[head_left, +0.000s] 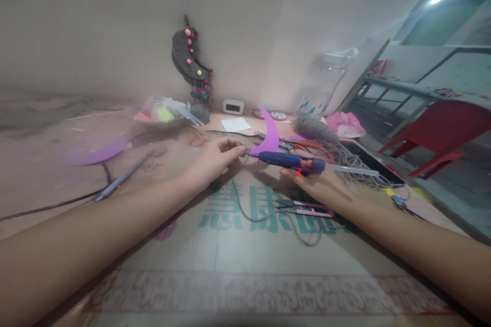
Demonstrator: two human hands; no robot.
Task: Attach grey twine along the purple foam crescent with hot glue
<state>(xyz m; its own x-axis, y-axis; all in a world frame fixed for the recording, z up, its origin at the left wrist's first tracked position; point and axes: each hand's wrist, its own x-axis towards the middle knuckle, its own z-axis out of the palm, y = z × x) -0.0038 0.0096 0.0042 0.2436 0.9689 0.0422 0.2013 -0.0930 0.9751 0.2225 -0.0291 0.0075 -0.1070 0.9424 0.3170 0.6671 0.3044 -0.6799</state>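
My left hand [222, 158] is closed in a pinch on the lower tip of a purple crescent cutout [271, 133], where a little grey yarn is wrapped. The crescent curves upward to a point. My right hand [307, 176] grips a blue glue gun [282, 158], its nozzle at the yarn-wrapped tip; whether they touch I cannot tell. A clear glue stick [356, 169] juts from the gun's back, and a small red light glows on it. A strand of grey yarn [249, 218] trails from the tip down onto the table, passing thread snips [307, 209] with pink handles.
Behind my right hand lie a grey yarn ball [314, 129], pliers with orange handles [312, 145] and a dark phone-like slab [374, 163]. A second purple piece [102, 152] and a grey pen-like tool [123, 176] lie left. A decorated dark crescent [186, 56] stands against the wall.
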